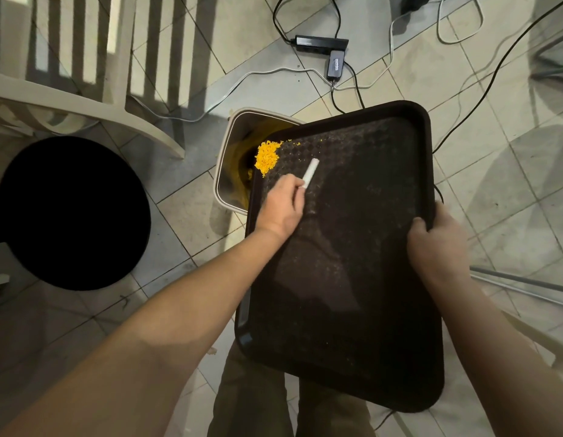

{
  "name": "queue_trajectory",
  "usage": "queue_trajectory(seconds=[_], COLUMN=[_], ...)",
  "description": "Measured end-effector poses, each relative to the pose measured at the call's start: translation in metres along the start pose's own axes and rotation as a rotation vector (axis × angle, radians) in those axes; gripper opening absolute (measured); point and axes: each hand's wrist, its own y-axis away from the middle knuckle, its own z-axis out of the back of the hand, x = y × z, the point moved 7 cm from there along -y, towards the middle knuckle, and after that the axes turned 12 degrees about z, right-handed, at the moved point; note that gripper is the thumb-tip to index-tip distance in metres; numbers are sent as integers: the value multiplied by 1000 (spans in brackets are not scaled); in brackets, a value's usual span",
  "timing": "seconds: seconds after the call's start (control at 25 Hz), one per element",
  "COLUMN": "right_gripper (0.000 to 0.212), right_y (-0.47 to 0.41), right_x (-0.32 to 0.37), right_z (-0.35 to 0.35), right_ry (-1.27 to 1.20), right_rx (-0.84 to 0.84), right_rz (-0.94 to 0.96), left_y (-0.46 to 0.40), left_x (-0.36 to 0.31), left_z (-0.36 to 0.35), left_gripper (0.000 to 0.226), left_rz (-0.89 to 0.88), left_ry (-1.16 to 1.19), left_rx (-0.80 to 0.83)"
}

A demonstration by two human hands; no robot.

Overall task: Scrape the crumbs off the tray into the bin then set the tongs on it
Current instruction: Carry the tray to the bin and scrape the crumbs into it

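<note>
A dark brown tray (352,279) is held tilted over a small beige bin (229,143) on the floor. My right hand (434,244) grips the tray's right rim. My left hand (281,206) holds a thin white scraper (310,173) against the tray's surface. A heap of yellow crumbs (267,157) lies at the tray's far left corner, right above the bin's opening, with a few loose bits beside it. More yellow shows inside the bin. No tongs are in view.
A round black stool (72,212) stands to the left. A cream slatted chair (84,58) is at the back left. Cables and a black power strip (321,44) lie on the tiled floor behind the bin. Metal legs (526,285) cross at the right.
</note>
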Motion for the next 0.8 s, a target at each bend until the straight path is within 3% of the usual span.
queue_trajectory(seconds=[0.12,0.28,0.52,0.72,0.8], right_gripper=[31,34,33,31,32], right_y=[-2,-3,-4,-4,-4], right_x=[4,2,4,2,3], right_z=[0,0,-2,-1,-1], right_ry=[-4,-3,-16,-22,-18], right_rx=[-1,-1,9,20,19], right_rz=[5,4,27,17,20], left_y=[13,-22,-32,-47,-45], left_x=[-15,18,-26,18,17], left_z=[-19,7,-9,7,12], left_gripper=[15,15,12,15,16], left_rz=[-154,205,14,344,334], left_ry=[-65,-65,22,-45,-34], left_rx=[127,-81,-29,-115,-145])
